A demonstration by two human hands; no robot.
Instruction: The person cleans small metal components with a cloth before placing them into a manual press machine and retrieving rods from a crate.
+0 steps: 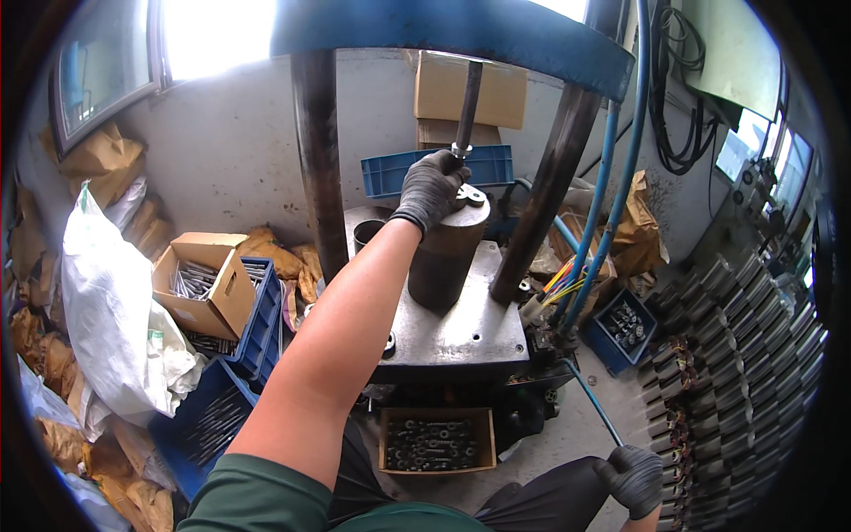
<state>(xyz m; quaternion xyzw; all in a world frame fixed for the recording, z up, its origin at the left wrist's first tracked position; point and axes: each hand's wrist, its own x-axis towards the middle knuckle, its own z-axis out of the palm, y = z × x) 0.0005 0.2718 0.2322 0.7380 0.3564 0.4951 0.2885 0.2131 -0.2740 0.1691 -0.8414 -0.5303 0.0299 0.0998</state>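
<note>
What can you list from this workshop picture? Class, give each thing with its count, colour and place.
press frame: one, blue, top centre
press columns: two, dark, left and right of the bed
steel bed plate: one, grey, centre
cylinder die: one, dark grey, on the plate
flat metal part: one, silvery, on top of the die
bolt box: one, brown cardboard, left
white sack: one, far left
blue crates: several, behind the press and lower left
tray of nuts: one, brown, below the plate
stacked stator cores: many, grey, right
left hand: black glove, on the part
right hand: black glove, resting on the knee
</note>
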